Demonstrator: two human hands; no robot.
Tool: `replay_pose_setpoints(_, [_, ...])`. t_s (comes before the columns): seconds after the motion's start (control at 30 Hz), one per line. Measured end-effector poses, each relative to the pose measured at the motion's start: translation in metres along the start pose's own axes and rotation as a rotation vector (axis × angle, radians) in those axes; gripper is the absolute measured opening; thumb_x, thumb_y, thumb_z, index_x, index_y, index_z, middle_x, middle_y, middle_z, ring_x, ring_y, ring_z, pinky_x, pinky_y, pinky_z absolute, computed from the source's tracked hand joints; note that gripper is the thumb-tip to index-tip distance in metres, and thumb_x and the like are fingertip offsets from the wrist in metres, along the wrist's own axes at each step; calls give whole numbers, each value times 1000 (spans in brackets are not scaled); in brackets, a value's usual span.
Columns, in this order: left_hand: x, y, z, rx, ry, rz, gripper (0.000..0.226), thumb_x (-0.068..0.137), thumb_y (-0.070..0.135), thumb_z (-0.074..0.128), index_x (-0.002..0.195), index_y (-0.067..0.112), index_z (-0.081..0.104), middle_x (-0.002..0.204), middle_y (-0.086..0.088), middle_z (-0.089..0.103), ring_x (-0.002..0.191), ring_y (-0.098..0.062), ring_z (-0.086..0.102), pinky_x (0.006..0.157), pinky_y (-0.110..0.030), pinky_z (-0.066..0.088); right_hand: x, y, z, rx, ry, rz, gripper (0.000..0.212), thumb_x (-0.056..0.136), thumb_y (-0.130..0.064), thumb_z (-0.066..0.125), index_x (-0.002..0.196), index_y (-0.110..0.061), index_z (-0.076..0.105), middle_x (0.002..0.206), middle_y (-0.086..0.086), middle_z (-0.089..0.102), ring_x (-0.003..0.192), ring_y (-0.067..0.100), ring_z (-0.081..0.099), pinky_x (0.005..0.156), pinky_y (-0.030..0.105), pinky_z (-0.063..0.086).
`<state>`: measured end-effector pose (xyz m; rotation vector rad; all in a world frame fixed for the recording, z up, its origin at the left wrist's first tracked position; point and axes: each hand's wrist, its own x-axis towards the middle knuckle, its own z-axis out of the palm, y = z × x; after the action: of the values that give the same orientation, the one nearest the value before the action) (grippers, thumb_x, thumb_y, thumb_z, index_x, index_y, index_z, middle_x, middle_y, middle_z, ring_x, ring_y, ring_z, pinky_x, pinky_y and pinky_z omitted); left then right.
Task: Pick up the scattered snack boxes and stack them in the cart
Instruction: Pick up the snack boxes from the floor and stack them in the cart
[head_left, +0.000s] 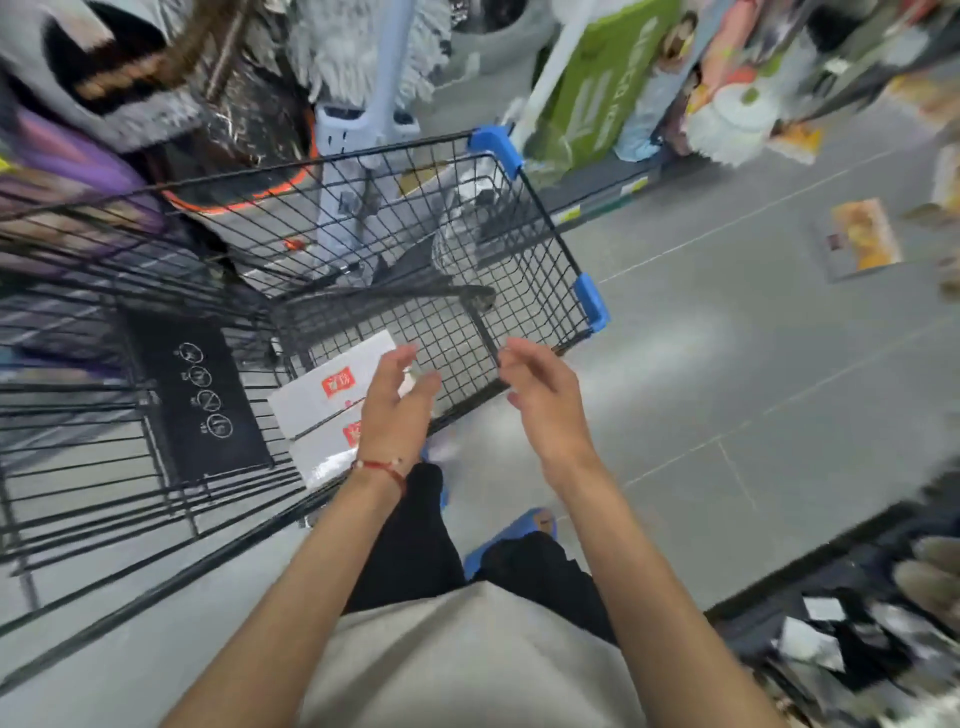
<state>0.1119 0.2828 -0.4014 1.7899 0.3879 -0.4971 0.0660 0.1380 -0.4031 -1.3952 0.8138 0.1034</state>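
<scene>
A black wire cart (540, 244) with blue corner guards stands left of centre. Inside it lie two white snack boxes with red labels, one (322, 387) on top and another (324, 444) just below it. My left hand (397, 402) hovers over the cart's near side above the boxes, fingers relaxed and holding nothing. My right hand (543, 400) is beside the cart's right rim, also relaxed and empty. An orange and grey snack box (860, 239) lies flat on the floor at the right. More boxes show blurred at the far right edge (948, 176).
Shelves with mops and cleaning goods (363, 57) stand behind the cart. A green carton (602, 83) leans at the back. A dark shelf base (831, 597) with packaged goods runs along the lower right. Grey tiled floor (727, 389) lies between the shelves.
</scene>
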Motion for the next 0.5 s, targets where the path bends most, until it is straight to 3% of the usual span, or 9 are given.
replay_pose_setpoints(0.27, [-64,61,115,103,-197,194,34,95,6,61,128,14,61,135,-4,61,126,-17,54,110,-31,41,-45,-20,-130,254,207,-31,18,99,-13,64,117,-13,69,122,14,72,108,23,68,95,28,52])
replay_pose_setpoints(0.4, [-76,86,173,122,-284,223,33,94,-2,59,127,5,61,124,-5,62,113,-15,57,88,-15,46,-51,-31,-185,351,318,-22,21,100,-11,61,120,-14,67,117,8,72,102,21,67,92,32,51])
replay_pose_setpoints(0.5, [-75,101,216,170,-383,237,34,94,-4,57,126,6,61,122,-6,62,107,-12,56,86,-18,45,-48,-40,-221,432,397,1,25,101,-9,61,125,-8,67,109,3,70,99,17,66,86,28,49])
